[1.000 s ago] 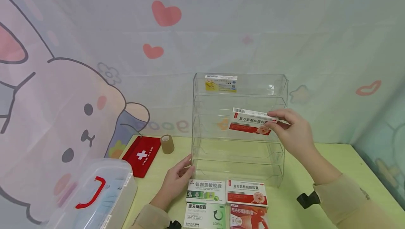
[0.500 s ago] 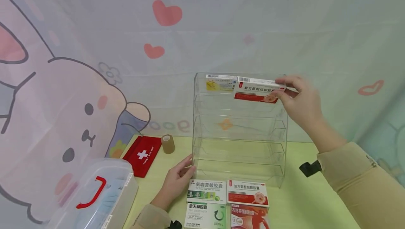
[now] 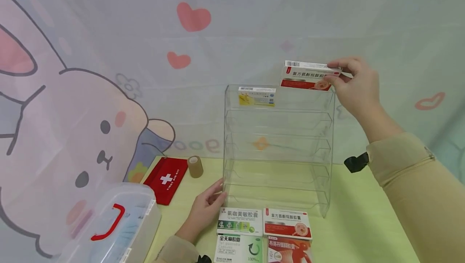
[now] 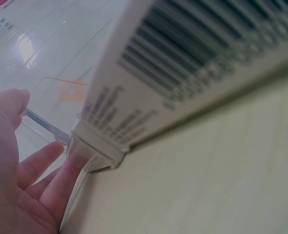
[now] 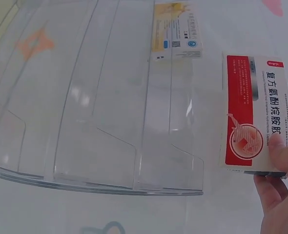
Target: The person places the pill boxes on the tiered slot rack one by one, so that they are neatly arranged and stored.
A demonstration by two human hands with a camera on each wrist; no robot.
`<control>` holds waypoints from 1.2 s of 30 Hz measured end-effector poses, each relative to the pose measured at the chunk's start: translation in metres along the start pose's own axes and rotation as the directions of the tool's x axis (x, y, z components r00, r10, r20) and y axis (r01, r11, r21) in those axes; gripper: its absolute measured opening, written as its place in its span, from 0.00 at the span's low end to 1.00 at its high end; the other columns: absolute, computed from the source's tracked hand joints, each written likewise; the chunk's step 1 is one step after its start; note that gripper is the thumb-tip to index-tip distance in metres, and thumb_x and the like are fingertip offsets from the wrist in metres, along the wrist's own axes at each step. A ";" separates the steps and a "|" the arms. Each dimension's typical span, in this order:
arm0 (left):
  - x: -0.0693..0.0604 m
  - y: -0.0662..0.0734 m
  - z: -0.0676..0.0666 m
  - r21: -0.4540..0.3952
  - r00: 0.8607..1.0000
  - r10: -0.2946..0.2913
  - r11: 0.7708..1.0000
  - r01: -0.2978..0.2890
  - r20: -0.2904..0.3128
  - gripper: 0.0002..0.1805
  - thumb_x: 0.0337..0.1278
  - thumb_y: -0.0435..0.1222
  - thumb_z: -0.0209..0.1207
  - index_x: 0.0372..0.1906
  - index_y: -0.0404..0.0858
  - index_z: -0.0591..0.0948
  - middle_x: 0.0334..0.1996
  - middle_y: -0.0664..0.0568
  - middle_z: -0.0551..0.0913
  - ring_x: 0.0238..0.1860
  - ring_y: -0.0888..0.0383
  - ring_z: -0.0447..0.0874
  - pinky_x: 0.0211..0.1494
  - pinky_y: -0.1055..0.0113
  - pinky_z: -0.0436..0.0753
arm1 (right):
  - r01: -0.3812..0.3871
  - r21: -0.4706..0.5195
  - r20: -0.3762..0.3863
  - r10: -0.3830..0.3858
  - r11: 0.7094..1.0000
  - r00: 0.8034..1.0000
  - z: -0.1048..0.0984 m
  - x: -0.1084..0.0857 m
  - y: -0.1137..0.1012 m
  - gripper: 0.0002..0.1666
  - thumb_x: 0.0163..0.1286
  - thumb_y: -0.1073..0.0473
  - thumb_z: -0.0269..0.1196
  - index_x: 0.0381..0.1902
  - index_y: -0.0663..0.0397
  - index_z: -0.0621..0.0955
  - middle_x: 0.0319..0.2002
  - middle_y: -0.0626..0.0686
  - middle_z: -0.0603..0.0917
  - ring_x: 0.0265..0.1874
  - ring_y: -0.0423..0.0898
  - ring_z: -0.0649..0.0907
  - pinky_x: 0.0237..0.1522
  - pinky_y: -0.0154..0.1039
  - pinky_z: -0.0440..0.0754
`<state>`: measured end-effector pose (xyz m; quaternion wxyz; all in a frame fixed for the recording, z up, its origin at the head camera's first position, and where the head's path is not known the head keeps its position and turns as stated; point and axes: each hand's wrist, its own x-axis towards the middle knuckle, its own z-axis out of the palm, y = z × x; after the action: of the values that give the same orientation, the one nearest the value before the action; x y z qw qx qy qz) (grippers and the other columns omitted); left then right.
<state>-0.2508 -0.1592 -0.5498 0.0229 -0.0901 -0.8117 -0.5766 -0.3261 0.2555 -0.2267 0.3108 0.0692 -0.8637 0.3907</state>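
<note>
The right hand (image 3: 357, 85) pinches a red-and-white oblong cardboard box (image 3: 303, 76) by its right end, near the top of the clear plastic rack (image 3: 277, 161); likely light, crushable, well held there; the left hand (image 3: 205, 208) grips the rack's left side.

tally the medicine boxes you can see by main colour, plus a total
red-and-white boxes: 2
green-and-white boxes: 2
mostly red box: 1
yellow-and-white box: 1
total visible: 6
</note>
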 end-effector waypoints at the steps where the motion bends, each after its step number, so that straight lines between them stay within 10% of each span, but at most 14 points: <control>1: 0.000 0.001 0.000 0.000 1.000 -0.003 1.000 0.003 -0.001 0.30 0.79 0.48 0.66 0.81 0.58 0.76 0.73 0.45 0.85 0.62 0.50 0.92 0.62 0.71 0.88 | -0.009 -0.009 0.009 0.009 1.000 1.000 0.000 0.002 -0.001 0.22 0.80 0.56 0.69 0.68 0.53 0.86 0.68 0.52 0.77 0.67 0.52 0.84 0.69 0.37 0.85; 10: -0.003 0.000 0.004 -0.013 1.000 0.000 1.000 0.000 -0.001 0.31 0.79 0.47 0.66 0.81 0.54 0.76 0.73 0.44 0.84 0.64 0.48 0.92 0.64 0.68 0.89 | -0.046 -0.027 0.037 0.047 0.999 0.998 0.008 0.009 0.009 0.21 0.81 0.60 0.67 0.68 0.56 0.86 0.71 0.57 0.74 0.67 0.55 0.83 0.70 0.46 0.85; 16: -0.001 0.001 0.001 0.032 1.000 -0.015 0.999 0.015 0.008 0.31 0.80 0.49 0.65 0.81 0.59 0.75 0.74 0.47 0.84 0.65 0.49 0.91 0.70 0.52 0.89 | -0.044 -0.024 0.046 0.045 0.999 0.998 0.010 0.010 0.014 0.19 0.80 0.62 0.68 0.65 0.57 0.87 0.65 0.53 0.76 0.64 0.55 0.87 0.66 0.38 0.87; 29: 0.000 -0.001 0.001 0.013 1.000 -0.007 1.000 0.007 0.010 0.31 0.79 0.49 0.65 0.81 0.59 0.75 0.74 0.46 0.84 0.64 0.49 0.92 0.67 0.60 0.90 | -0.040 -0.037 0.105 0.044 0.999 0.994 0.018 0.006 0.025 0.17 0.80 0.63 0.67 0.63 0.59 0.87 0.68 0.58 0.75 0.63 0.59 0.88 0.51 0.19 0.85; 36: 0.001 -0.003 0.000 0.021 1.000 -0.013 1.000 0.012 0.009 0.30 0.79 0.51 0.65 0.80 0.63 0.76 0.74 0.47 0.84 0.64 0.50 0.92 0.68 0.55 0.90 | -0.053 -0.077 0.158 0.065 0.996 0.985 0.021 0.003 0.026 0.19 0.82 0.61 0.65 0.67 0.57 0.85 0.73 0.60 0.74 0.68 0.61 0.85 0.64 0.45 0.89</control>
<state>-0.2524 -0.1603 -0.5519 0.0166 -0.0874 -0.8183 -0.5678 -0.3479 0.2588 -0.2518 0.2309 0.0636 -0.9012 0.3612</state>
